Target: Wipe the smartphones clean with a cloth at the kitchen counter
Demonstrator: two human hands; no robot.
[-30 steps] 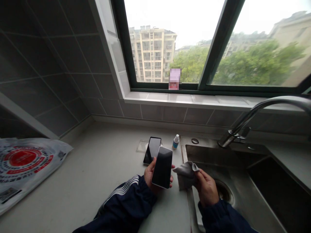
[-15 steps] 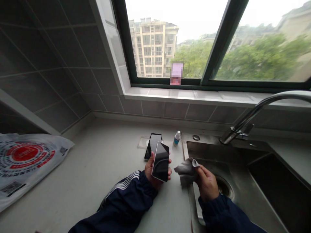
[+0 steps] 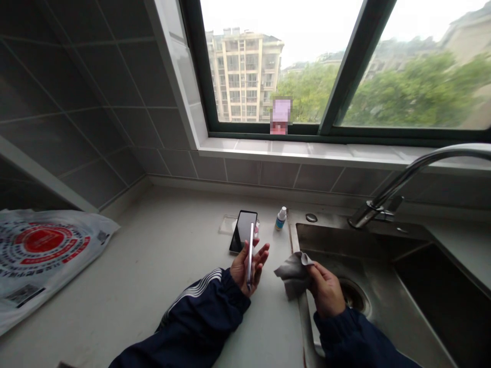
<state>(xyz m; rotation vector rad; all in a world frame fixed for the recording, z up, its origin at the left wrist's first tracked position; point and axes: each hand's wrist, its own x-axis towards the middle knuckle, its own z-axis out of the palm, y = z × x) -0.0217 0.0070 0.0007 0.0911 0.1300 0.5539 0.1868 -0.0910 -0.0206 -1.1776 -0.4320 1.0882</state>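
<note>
My left hand (image 3: 245, 268) holds a smartphone (image 3: 250, 255) turned edge-on, so only its thin side shows. The thumb lies along one face and the other fingers are spread out past the far side. Between thumb and fingers of my right hand (image 3: 328, 290) hangs a grey cloth (image 3: 294, 275), over the sink's left rim. A second smartphone (image 3: 241, 230) lies screen up on the counter just beyond my left hand. Partly under it is a clear phone case (image 3: 227, 225). A small spray bottle (image 3: 280, 220) with a white cap stands upright to the right of that phone.
A steel sink (image 3: 378, 271) with a curved faucet (image 3: 387, 189) takes up the right side. On the left, a white plastic bag (image 3: 49, 255) with red print lies on the pale counter (image 3: 153, 240). Beyond the counter are a tiled wall and a window.
The phone in my left hand has turned from screen facing up to edge-on, and the fingers have opened out. My right hand and the cloth have hardly moved.
</note>
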